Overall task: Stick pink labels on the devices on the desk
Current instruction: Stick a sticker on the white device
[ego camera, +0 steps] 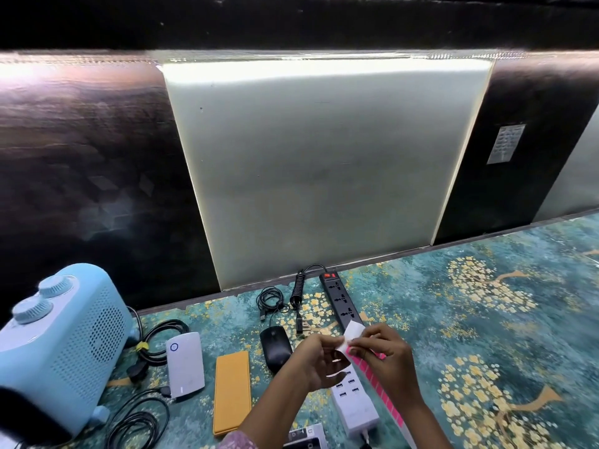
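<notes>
None of the devices in view, from the blue heater (pixel 64 345) and black mouse (pixel 275 348) to the white charging strip (pixel 356 408), carries a pink label, so by my reading all the sticking is left. Your left hand (pixel 311 362) and right hand (pixel 387 353) both pinch the top of the pink label strip (pixel 389 400), held above the charging strip, its tail trailing toward you.
</notes>
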A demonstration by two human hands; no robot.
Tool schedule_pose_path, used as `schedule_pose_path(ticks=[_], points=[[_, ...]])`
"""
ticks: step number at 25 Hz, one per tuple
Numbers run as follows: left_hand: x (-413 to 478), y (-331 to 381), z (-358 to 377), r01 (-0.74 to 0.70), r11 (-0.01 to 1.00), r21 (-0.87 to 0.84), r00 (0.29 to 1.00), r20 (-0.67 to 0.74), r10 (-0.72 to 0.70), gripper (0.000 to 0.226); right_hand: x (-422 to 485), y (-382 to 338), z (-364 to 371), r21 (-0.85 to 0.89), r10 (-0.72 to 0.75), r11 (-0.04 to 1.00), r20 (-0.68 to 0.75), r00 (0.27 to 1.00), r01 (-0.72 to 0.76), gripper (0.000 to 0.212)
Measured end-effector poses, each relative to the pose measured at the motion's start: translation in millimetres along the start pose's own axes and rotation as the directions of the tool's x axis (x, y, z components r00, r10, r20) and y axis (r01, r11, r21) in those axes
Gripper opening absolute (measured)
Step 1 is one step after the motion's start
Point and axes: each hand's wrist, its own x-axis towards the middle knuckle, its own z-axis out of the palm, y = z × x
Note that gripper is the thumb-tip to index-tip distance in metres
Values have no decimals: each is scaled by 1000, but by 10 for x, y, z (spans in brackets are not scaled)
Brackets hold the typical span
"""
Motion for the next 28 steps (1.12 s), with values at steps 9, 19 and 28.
schedule_pose_path(ticks=[9,19,28], points=[[-30,16,11,84,996,-12,995,47,-84,17,69,65,-100,-44,4,999,113,994,1,35],[3,69,35,-56,981,186,998,2,56,19,109,119,-194,253,316,909,104,943,-332,29],[125,77,175,-198,897,395,967,-73,246,20,71,451,-371,175,575,805,7,818,-568,46]])
